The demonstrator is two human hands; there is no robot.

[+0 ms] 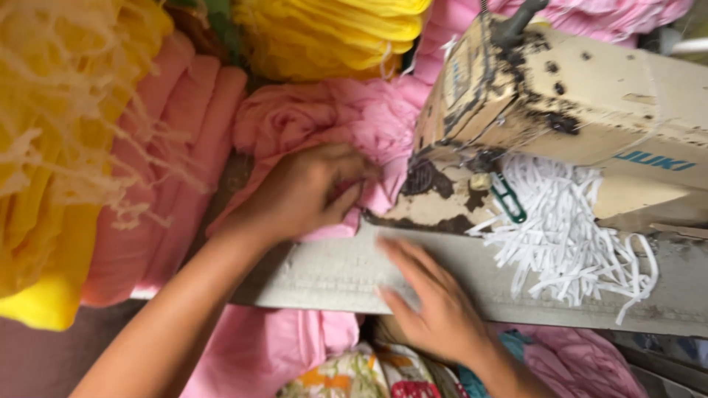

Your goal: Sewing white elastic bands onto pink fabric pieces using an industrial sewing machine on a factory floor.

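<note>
The pink cloth [332, 125] is a soft, thin fabric, bunched into loose rolls and folds behind the head of the sewing machine [560, 118]. Part of it runs forward under the left hand [310, 191], which presses a fold of it down just beside the needle area. The cloth then hangs over the front edge of the worktop [332, 276], falling in a wide pink sheet below. It looks crumpled, not flat.

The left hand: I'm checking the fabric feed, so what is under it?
Pink cloth lies bunched under the left hand, beside the sewing machine. The hand covers the fabric beneath its palm, so the table edge there cannot be seen.
</note>
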